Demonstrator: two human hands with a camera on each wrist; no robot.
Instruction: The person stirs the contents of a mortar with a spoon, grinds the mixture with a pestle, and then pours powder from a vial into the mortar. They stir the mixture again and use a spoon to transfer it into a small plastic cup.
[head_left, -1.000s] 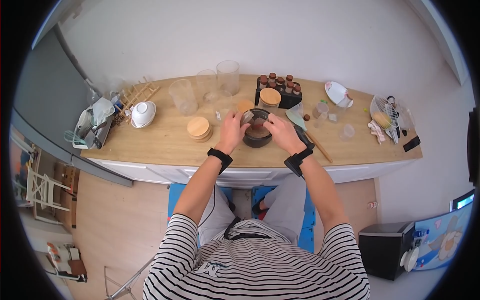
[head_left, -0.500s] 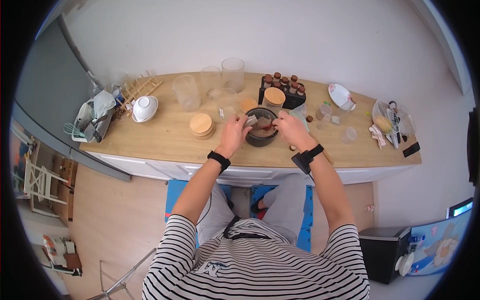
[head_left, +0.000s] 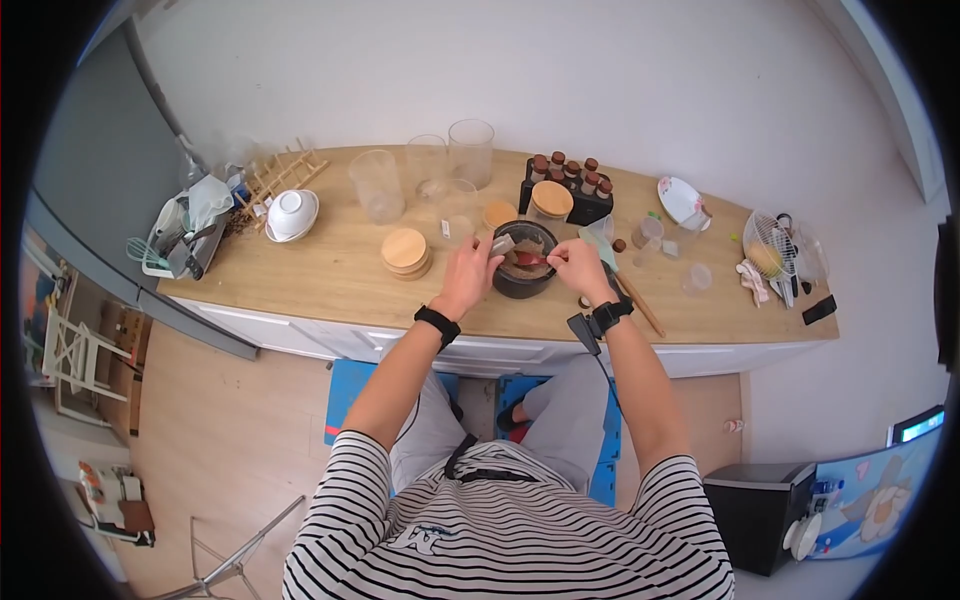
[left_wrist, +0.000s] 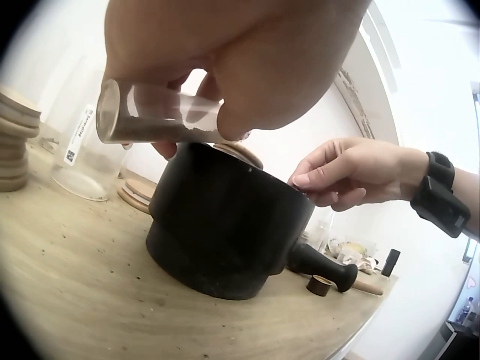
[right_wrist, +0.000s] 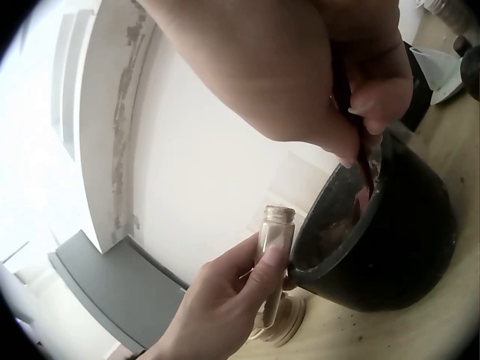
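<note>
A black pot (head_left: 522,285) with a side handle (left_wrist: 322,266) stands on the counter, brown powder inside. Over its left rim, my left hand (head_left: 468,272) holds a small clear glass bottle (left_wrist: 161,112) lying nearly level in the left wrist view. Brown powder lies along the bottle's wall, and its mouth (right_wrist: 279,214) has no cap. At the opposite rim my right hand (head_left: 580,270) pinches the handle of a red spoon (head_left: 532,259). The spoon's head reaches down into the pot, partly hidden by the rim in the right wrist view.
Behind the pot stand a wood-lidded jar (head_left: 551,200) and a black rack (head_left: 590,207) of brown-capped bottles. Clear cylinders (head_left: 375,187) and a wood-lidded container (head_left: 405,253) are to the left. A brown cap (left_wrist: 319,285) and wooden stick (head_left: 640,300) lie right of the pot.
My right hand has moved from over the pot to its right rim, bringing the red spoon toward the right side. The left hand keeps holding the bottle at the left rim.
</note>
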